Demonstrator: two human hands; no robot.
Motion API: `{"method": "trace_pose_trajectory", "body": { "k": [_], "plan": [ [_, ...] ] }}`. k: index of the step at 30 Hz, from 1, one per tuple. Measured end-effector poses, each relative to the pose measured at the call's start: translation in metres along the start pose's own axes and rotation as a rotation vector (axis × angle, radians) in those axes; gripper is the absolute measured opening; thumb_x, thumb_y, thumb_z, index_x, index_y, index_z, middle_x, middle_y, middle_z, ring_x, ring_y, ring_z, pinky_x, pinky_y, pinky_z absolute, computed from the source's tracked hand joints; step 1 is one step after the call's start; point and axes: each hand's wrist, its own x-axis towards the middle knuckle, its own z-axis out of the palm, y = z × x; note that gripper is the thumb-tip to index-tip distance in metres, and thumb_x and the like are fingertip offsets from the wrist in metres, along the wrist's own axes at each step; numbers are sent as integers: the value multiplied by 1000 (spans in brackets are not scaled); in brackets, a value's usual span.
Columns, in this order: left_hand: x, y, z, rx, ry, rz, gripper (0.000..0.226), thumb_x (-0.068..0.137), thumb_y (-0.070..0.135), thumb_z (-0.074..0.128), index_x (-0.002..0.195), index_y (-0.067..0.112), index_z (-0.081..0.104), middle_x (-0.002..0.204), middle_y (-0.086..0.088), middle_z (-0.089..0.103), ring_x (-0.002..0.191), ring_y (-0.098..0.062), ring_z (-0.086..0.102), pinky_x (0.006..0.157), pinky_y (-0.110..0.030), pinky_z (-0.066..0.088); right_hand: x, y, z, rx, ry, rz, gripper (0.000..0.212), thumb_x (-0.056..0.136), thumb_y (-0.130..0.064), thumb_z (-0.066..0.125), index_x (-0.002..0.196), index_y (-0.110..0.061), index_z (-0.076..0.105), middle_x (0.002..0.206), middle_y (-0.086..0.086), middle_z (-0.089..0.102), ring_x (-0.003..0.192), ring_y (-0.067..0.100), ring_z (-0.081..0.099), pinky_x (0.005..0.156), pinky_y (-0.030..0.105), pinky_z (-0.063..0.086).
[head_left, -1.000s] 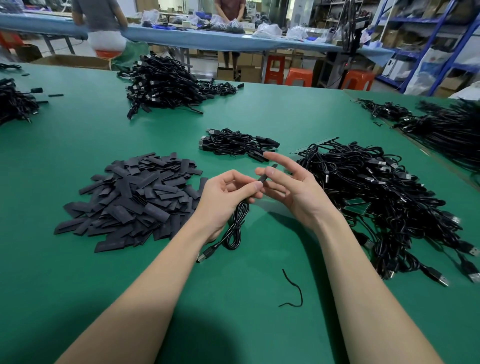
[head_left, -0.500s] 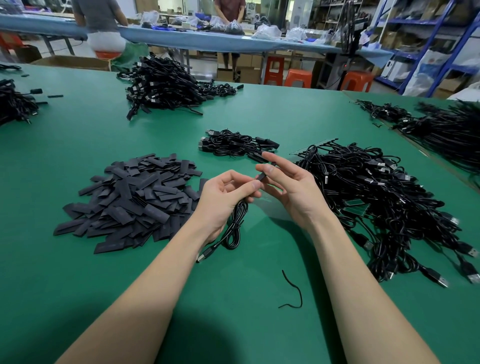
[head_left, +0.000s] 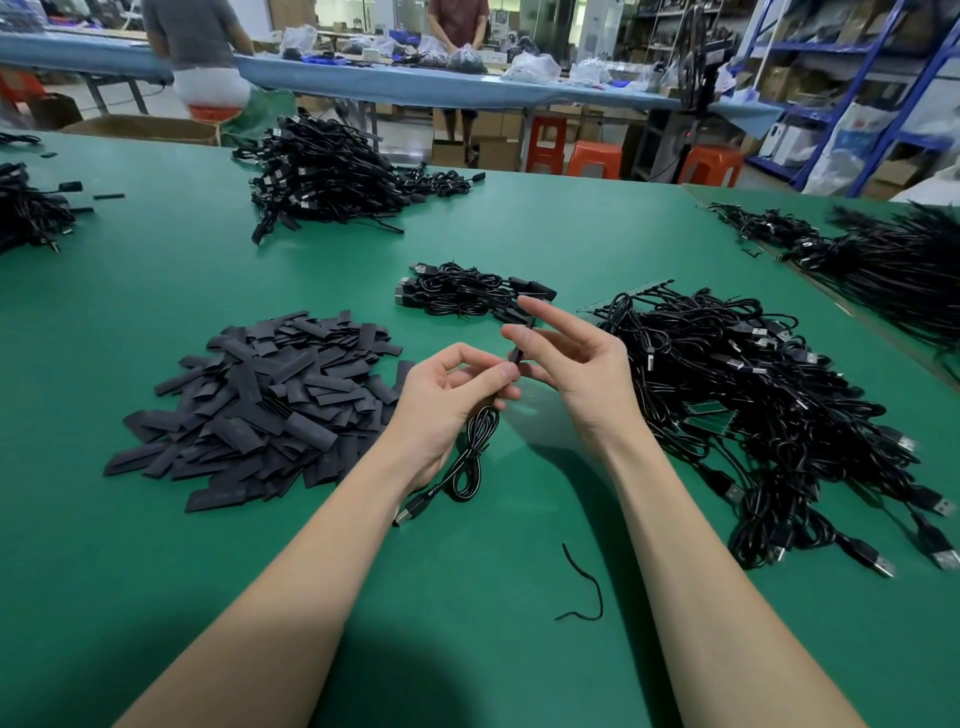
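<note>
Table (head_left: 156, 597): left hand (head_left: 441, 410) grips cable (head_left: 470, 457), right hand (head_left: 587, 379) sleeve (head_left: 515, 356).

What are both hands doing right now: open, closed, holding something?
Left hand: closed, gripping the coiled black cable near its end.
Right hand: pinching a small black sleeve, other fingers extended.

The bench (head_left: 156, 571) has a smooth, matt green covering. The coiled cable (head_left: 470, 457) shines — glossy black plastic, metal plug (head_left: 402, 516) — while the flat sleeves (head_left: 260, 410) look dull.
</note>
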Motion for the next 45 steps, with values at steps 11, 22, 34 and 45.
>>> {"method": "trace_pose_trajectory", "body": {
  "k": [11, 22, 34, 45],
  "plan": [
    [0, -1, -1, 21, -9, -7, 10, 85, 2, 73, 86, 4, 64, 81, -15, 72, 69, -17, 69, 65, -21, 53, 0, -4, -1, -31, 25, -7, 20, 89, -6, 76, 105, -17, 79, 99, 20, 76, 77, 16, 68, 76, 29, 60],
    [1, -1, -1, -25, -5, 0, 8, 86, 1, 71, 86, 4, 64, 81, -13, 73, 69, -16, 69, 63, -20, 52, 1, -1, 2, -28, 68, -17, 19, 86, -7, 79, 102, -15, 78, 84, 13, 76, 73, 19, 68, 76, 30, 61],
    [3, -3, -2, -18, 1, -9, 7, 89, 2, 69, 89, 3, 63, 81, -10, 75, 69, -15, 70, 64, -20, 53, 5, 4, 4, 12, 137, 28, 19, 86, -4, 78, 104, -5, 78, 77, 10, 74, 69, 21, 67, 78, 35, 61],
    [6, 5, 3, 507, -128, -114, 8, 96, 23, 66, 100, 18, 62, 88, 0, 76, 73, -23, 75, 77, -33, 57, 11, 6, -2, 80, 345, 60, 15, 86, -6, 78, 101, -10, 77, 78, 2, 76, 71, 15, 67, 71, 24, 58]
  ]
}}
